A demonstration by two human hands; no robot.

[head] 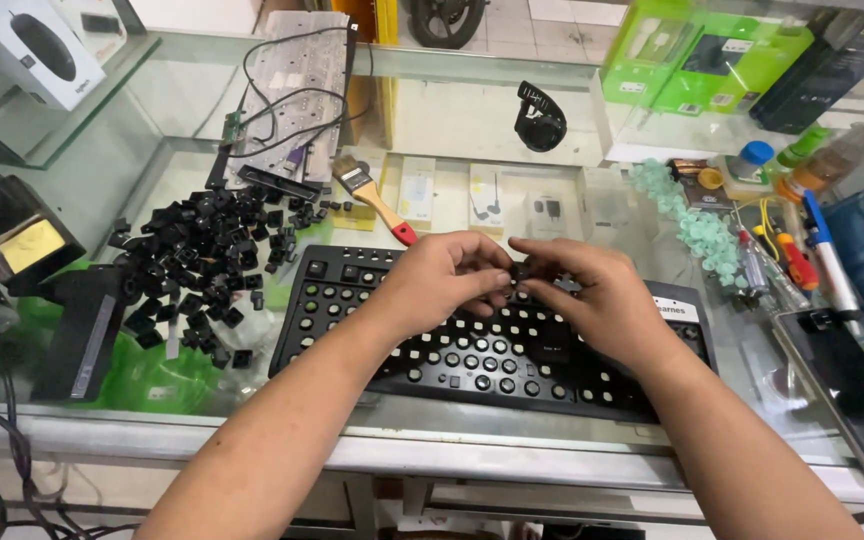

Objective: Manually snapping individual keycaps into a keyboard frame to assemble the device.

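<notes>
A black keyboard with most keycaps removed lies on the glass counter in front of me. Both hands meet above its upper middle. My left hand and my right hand pinch a small black keycap between their fingertips. A heap of loose black keycaps lies to the left of the keyboard.
A paintbrush with a red-tipped wooden handle and a bare keyboard circuit sheet with wires lie behind. Pale green rubber domes, screwdrivers and a pen sit at right. A dark tablet lies at the right edge.
</notes>
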